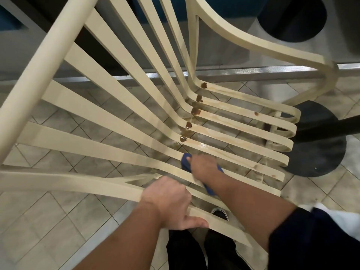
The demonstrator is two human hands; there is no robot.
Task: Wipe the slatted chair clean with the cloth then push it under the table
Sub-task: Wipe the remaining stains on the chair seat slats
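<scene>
While the right hand (203,168) is clutching the blue cloth (186,160) and pressing it onto a seat slat, the left hand (168,201) is gripping the near side rail, likely steadying the cream slatted chair (44,65). Brown puddles (195,111) are dotting its glistening seat bend, beside the table's black base (319,152).

Cream slatted chair (97,144), brown spots (195,111); blue cloth (185,159); tiles (48,211) seemingly beige.
</scene>
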